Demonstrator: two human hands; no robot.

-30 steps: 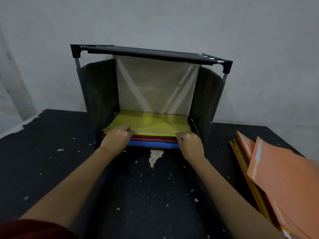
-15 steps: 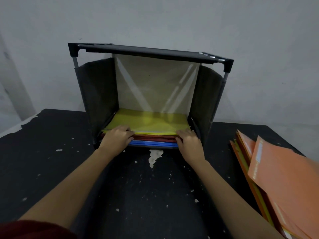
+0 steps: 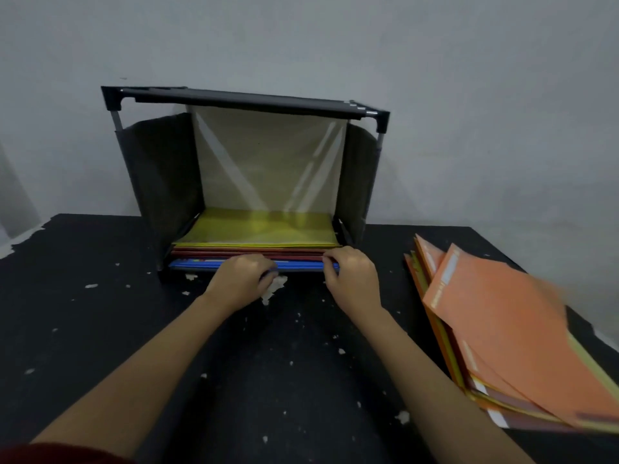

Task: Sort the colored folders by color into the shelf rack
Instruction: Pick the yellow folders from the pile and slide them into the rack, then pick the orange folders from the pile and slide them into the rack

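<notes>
The left hand (image 3: pixel 239 281) now sits nearer the middle of the black shelf rack's (image 3: pixel 248 102) front edge, off the yellow folder (image 3: pixel 261 229), fingers curled at the flat blue folders (image 3: pixel 194 264); the right hand (image 3: pixel 351 276) is lower too.

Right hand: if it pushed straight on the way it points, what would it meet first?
Most likely the front edges of the red folders in the shelf rack; the right hand seems to touch them.

Head view: wide-angle; worn on the person's head, over the near side of the black table (image 3: pixel 83 329)
Facing: forward and down, toward the shelf rack (image 3: pixel 160 182) against the wall (image 3: pixel 469 95)
Nearness: close; left hand (image 3: pixel 241 279) and right hand (image 3: pixel 351 276) reach the folders (image 3: pixel 261 229) at the rack's front
</notes>
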